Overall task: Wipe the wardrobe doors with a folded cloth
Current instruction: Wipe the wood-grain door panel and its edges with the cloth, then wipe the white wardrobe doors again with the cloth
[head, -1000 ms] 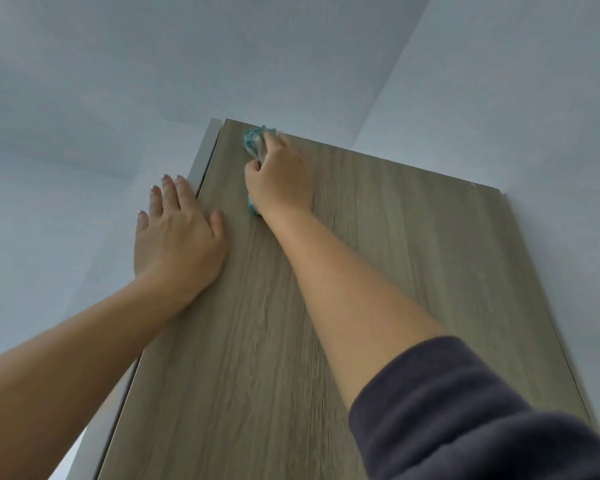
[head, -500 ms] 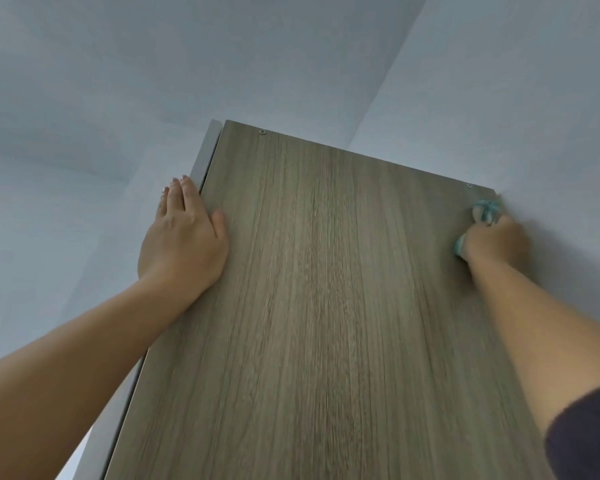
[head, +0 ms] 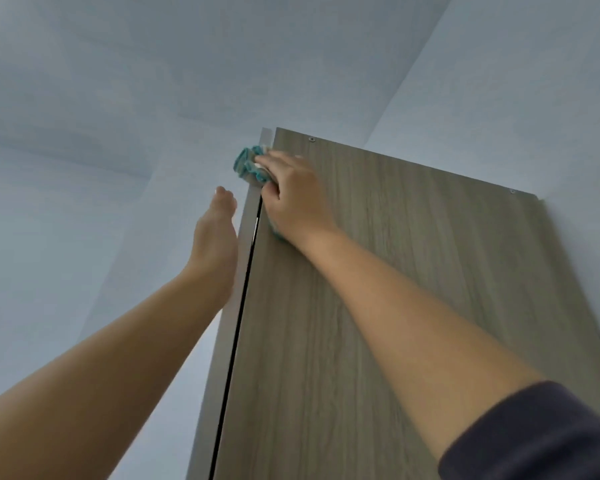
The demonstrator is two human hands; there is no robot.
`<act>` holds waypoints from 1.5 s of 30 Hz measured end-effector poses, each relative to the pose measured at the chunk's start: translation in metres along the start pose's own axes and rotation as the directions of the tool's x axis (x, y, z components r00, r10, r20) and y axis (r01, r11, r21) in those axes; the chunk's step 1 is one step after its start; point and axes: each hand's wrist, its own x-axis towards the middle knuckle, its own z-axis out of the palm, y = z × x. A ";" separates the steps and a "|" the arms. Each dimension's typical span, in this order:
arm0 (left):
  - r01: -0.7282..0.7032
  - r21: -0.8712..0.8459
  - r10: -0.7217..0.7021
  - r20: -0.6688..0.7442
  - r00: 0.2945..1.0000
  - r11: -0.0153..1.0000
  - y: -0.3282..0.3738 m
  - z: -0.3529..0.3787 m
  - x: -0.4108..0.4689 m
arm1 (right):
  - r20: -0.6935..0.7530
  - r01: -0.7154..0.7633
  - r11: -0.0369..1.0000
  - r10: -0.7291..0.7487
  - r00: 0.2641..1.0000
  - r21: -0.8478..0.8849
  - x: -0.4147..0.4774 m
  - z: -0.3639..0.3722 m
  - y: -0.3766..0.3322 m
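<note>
I look up at a tall wood-grain wardrobe door point(head: 395, 306). My right hand point(head: 291, 195) grips a folded teal and white cloth point(head: 250, 164) and presses it on the door's top left corner, the cloth sticking out past the left edge. My left hand point(head: 215, 237) is flat and edge-on, fingers straight, against the narrow side panel point(head: 234, 306) left of the door. A dark gap runs between door and side panel.
White walls and ceiling point(head: 187, 64) surround the wardrobe. The right wall point(head: 551, 116) meets the door's right edge. Two small screws point(head: 311, 139) sit near the door's top edge. A dark sleeve point(head: 534, 434) covers my right upper arm.
My right hand swept the cloth from the top left to the top right corner and back to the top left. My left hand slid off the door face onto the side panel.
</note>
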 end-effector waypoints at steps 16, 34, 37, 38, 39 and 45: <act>0.280 -0.502 -0.192 0.220 0.956 0.818 -0.013 -0.050 -0.019 | 0.118 0.020 0.994 -0.033 0.992 0.110 -0.179 -0.026 -0.079; 0.066 0.028 -0.071 0.333 0.940 0.997 -0.031 -0.036 -0.008 | -0.114 -0.207 0.976 0.198 0.974 -0.073 -0.011 0.021 -0.048; -0.030 0.154 -0.031 0.380 0.924 0.988 -0.039 -0.035 -0.006 | -0.165 -0.245 0.969 0.236 0.958 -0.036 0.004 0.023 -0.040; -0.045 0.146 -0.015 0.386 0.923 0.988 -0.041 -0.035 -0.005 | -0.177 -0.260 0.966 0.255 0.951 -0.009 0.001 0.022 -0.042; -0.046 0.132 -0.008 0.383 0.924 0.990 -0.043 -0.034 -0.003 | -0.181 -0.266 0.964 0.264 0.948 0.009 -0.006 0.020 -0.044; -0.020 0.028 0.008 0.396 0.918 0.999 -0.058 -0.045 0.006 | -0.096 -0.195 0.981 0.194 0.976 0.001 -0.124 0.001 -0.092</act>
